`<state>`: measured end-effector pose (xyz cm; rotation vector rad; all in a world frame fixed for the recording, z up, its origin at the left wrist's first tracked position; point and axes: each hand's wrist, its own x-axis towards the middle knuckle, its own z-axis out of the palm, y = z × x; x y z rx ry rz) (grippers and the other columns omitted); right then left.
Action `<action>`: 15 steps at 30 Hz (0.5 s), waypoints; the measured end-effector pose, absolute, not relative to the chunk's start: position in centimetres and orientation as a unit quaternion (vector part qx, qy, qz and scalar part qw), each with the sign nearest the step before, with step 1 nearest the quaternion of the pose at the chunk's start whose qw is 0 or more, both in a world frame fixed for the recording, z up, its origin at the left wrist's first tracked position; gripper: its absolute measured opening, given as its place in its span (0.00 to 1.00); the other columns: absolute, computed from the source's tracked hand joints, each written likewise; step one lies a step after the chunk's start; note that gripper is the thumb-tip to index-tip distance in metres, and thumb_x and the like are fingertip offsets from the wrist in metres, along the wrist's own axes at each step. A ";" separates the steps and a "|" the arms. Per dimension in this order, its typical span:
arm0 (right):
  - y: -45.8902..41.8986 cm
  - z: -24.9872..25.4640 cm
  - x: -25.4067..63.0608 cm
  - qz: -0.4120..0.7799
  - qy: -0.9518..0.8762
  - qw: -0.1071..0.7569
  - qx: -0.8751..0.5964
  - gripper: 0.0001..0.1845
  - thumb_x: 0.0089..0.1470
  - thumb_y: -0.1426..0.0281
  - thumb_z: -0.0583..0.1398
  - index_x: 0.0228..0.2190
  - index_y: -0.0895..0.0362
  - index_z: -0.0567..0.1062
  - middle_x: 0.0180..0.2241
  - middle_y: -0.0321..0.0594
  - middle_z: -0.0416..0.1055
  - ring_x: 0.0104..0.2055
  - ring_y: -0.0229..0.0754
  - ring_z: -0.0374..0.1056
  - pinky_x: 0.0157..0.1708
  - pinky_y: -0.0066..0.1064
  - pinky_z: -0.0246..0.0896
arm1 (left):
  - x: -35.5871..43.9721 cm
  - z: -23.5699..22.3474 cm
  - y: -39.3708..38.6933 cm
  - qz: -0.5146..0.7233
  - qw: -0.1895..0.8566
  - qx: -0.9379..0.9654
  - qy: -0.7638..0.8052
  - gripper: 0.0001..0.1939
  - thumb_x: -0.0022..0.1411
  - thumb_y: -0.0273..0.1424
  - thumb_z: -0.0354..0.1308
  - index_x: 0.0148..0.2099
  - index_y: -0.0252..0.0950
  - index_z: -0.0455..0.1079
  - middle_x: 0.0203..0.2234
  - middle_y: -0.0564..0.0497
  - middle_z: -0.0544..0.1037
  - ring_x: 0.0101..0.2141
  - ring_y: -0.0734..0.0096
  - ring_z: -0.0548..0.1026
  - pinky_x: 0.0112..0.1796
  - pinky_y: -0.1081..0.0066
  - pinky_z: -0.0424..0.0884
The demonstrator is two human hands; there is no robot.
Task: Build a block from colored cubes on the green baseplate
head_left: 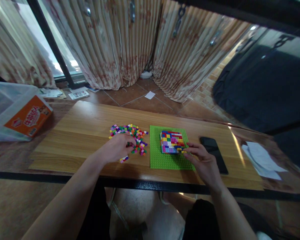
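Note:
Small toy bricks (pixel 140 134) of many colours lie in a loose pile left of a green baseplate (pixel 156 161). My left hand (pixel 118 146) reaches into the pile from the front, fingers curled down and together; what lies between its fingertips is hidden. On the baseplate stands a low, blocky brick build (pixel 170 143) with red, white, yellow, blue and purple rows on top. My right hand (pixel 202 158) is at its front right corner, thumb and fingers closed around a small yellow brick (pixel 183 151) that touches the build.
A black phone (pixel 215 155) lies right of the baseplate on the wooden table (pixel 72 140). A few joined bricks (pixel 124 159) lie nearer the front edge. White papers (pixel 262 158) are at the right, a clear plastic bin (pixel 12 110) at the left. Curtains hang behind.

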<state>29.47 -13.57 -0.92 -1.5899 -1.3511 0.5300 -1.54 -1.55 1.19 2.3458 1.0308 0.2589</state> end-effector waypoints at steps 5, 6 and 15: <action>-12.8 -1.7 28.6 0.236 -0.553 0.468 -0.647 0.08 0.47 0.61 0.66 0.30 0.50 0.81 0.49 0.42 0.69 0.53 0.48 0.65 0.55 0.45 0.57 | -1.2 1.7 -1.6 0.093 0.274 0.875 0.389 0.08 0.58 0.24 0.54 0.33 0.35 0.75 0.25 0.53 0.75 0.28 0.74 0.70 0.31 0.75 0.61; -12.7 -1.8 28.6 0.235 -0.550 0.467 -0.652 0.08 0.47 0.61 0.66 0.30 0.50 0.81 0.49 0.42 0.69 0.54 0.48 0.64 0.56 0.46 0.56 | -1.2 1.8 -1.5 0.090 0.274 0.875 0.390 0.08 0.58 0.25 0.53 0.33 0.35 0.75 0.25 0.53 0.75 0.28 0.74 0.70 0.31 0.75 0.61; -12.5 -2.2 28.5 0.301 -0.487 0.513 -0.640 0.13 0.44 0.59 0.68 0.30 0.54 0.80 0.48 0.44 0.69 0.53 0.48 0.66 0.55 0.46 0.58 | -1.6 1.5 -1.3 0.098 0.274 0.878 0.381 0.10 0.59 0.27 0.52 0.36 0.36 0.75 0.25 0.54 0.75 0.27 0.74 0.69 0.31 0.75 0.61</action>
